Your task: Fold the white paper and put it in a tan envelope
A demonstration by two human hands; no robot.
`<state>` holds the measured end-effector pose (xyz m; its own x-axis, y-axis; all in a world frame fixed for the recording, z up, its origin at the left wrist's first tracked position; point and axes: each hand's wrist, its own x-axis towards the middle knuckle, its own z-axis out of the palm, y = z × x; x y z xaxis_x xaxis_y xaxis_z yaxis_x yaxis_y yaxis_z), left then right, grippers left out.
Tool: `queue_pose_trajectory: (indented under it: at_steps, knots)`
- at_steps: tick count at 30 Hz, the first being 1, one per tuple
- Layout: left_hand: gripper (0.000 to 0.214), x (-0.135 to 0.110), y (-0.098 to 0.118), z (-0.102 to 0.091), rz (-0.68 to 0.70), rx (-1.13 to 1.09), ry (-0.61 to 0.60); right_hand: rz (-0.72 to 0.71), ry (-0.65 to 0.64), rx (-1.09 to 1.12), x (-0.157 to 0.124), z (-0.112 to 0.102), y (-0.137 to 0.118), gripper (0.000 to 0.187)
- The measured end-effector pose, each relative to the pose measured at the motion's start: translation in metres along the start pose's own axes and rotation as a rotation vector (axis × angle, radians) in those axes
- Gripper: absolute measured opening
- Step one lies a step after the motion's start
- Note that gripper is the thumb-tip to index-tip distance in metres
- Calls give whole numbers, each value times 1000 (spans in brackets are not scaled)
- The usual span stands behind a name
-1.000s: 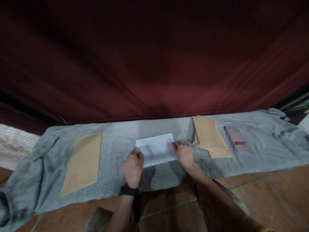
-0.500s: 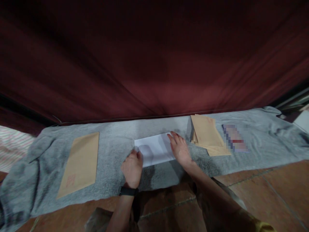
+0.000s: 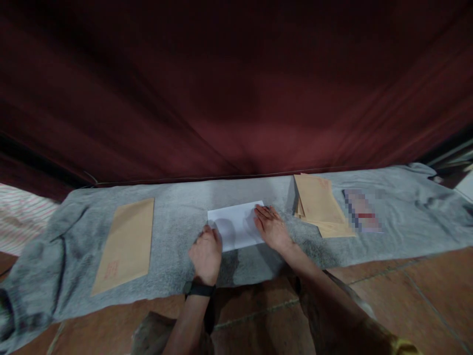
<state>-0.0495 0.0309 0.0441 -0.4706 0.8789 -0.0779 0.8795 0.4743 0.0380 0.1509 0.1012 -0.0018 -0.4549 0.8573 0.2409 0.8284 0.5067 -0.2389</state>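
A white sheet of paper (image 3: 238,227) lies between my hands on the grey cloth, long side running left to right. I cannot make out whether it is folded. My left hand (image 3: 207,252), with a dark watch on the wrist, is curled at the paper's left edge, the thumb side against it. Over the right end rests my right hand (image 3: 272,228), its fingers stretched out flat on the paper. Just right of that hand is a loose stack of brown envelopes (image 3: 320,199). One more brown envelope (image 3: 127,246) with red print lies apart on the left.
A grey cloth (image 3: 177,217) covers the low, long surface. To the right of the stack is a blurred, pixelated flat item (image 3: 364,211). Behind hangs a dark red curtain (image 3: 236,98). Brown floor tiles (image 3: 258,320) show in front, with striped fabric (image 3: 22,217) at far left.
My right hand has slid slightly down from the paper's top right corner and lies flatter. My left hand stays at the left edge, shifted slightly. The view has moved a little.
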Motion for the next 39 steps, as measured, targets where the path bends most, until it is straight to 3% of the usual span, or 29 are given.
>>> queue_pose_trajectory:
  at_steps: [5, 10, 14, 17, 20, 23, 28, 39]
  knots:
    - [37, -3, 2, 6, 23, 65, 57, 62, 67, -151, -5, 16, -25, 59]
    - [38, -7, 1, 5, 86, 94, 122, 45, 123, -154, -12, 27, -29, 65]
    - [40, -8, 2, 2, 144, 94, 282, 37, 122, -127, -14, 30, -27, 67]
    - [52, -11, 11, 10, 292, -29, 366, 53, 121, -96, -14, 31, -28, 69]
    - [59, -19, 32, 23, 501, -180, 331, 64, 90, -99, -14, 31, -29, 68]
    - [59, -31, 57, 33, 608, -256, 275, 31, 21, -140, -16, 30, -26, 64]
    - [58, -38, 77, 42, 491, -333, 241, -11, 12, -157, -21, 33, -18, 69]
    - [54, -40, 59, 52, 365, -199, 213, 73, 12, -114, -16, 30, -26, 63]
